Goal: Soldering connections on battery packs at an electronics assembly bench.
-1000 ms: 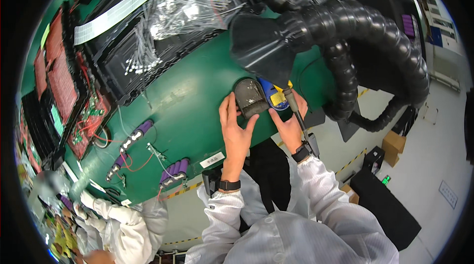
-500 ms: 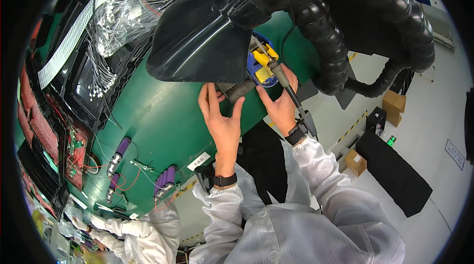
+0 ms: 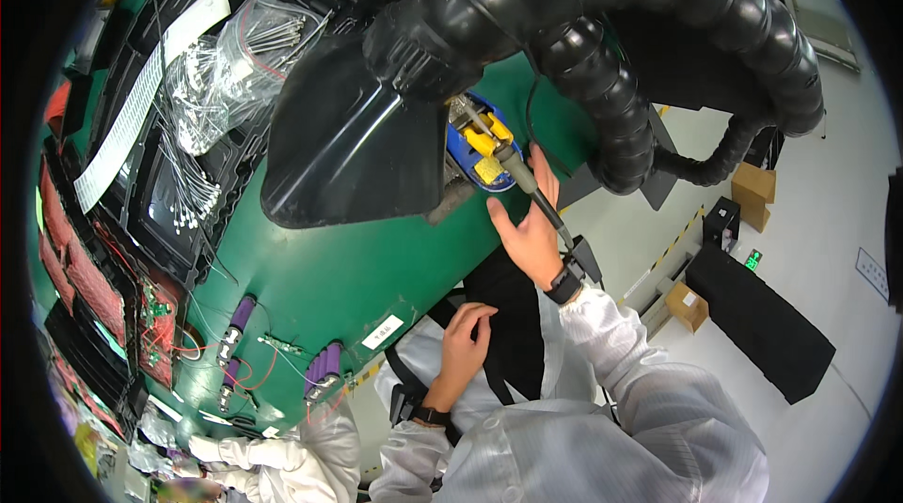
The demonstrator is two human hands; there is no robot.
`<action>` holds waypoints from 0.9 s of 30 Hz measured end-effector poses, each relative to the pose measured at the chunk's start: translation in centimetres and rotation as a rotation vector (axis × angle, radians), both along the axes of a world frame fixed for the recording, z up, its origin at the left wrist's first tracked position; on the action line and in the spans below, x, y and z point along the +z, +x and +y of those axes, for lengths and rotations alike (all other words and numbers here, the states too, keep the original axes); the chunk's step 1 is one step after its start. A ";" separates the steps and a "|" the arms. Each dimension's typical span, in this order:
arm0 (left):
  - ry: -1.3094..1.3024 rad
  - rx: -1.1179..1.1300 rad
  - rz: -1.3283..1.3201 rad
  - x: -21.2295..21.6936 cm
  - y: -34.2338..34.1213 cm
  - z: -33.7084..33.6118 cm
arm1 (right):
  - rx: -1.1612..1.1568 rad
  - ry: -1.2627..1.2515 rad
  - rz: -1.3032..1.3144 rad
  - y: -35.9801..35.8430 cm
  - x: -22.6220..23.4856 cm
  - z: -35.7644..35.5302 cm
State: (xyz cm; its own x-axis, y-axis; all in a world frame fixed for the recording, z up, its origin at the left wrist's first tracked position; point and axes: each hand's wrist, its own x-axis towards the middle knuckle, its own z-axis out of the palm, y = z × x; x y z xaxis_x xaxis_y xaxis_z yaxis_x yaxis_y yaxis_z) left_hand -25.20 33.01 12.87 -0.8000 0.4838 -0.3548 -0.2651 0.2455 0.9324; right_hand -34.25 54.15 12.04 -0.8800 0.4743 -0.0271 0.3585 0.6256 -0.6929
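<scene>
One left hand (image 3: 464, 345), past table edge (image 3: 425, 294)

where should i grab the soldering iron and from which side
Probably best by the grey handle of the soldering iron, just behind the yellow holder, coming from the picture's lower right, where the right hand is. The handle slants out of the blue stand that way, while its other end sits in the holder and the black hood crowds the left.

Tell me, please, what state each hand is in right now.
Left hand: loosely curled, nothing visible in it; open or closed cannot be told.
Right hand: open beside the blue stand, thumb and fingers apart, gripping nothing visible.
</scene>
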 end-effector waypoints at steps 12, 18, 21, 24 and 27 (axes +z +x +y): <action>-0.716 0.043 -0.110 -13.4 9.2 -11.8 | 0.098 0.065 -0.057 0.2 0.2 1.8; -0.654 0.469 -0.669 -22.2 17.4 -15.5 | 0.139 0.088 -0.226 2.2 -1.8 3.2; -0.641 0.655 -0.768 -21.5 18.7 -15.1 | 0.032 -0.226 -0.183 2.9 -2.3 2.9; -0.549 0.840 -0.850 -21.2 18.7 -13.9 | 0.145 -0.194 -0.271 3.8 -0.6 4.3; -0.492 0.985 -0.894 -21.3 19.0 -14.4 | 0.129 -0.116 -0.290 3.5 2.5 1.1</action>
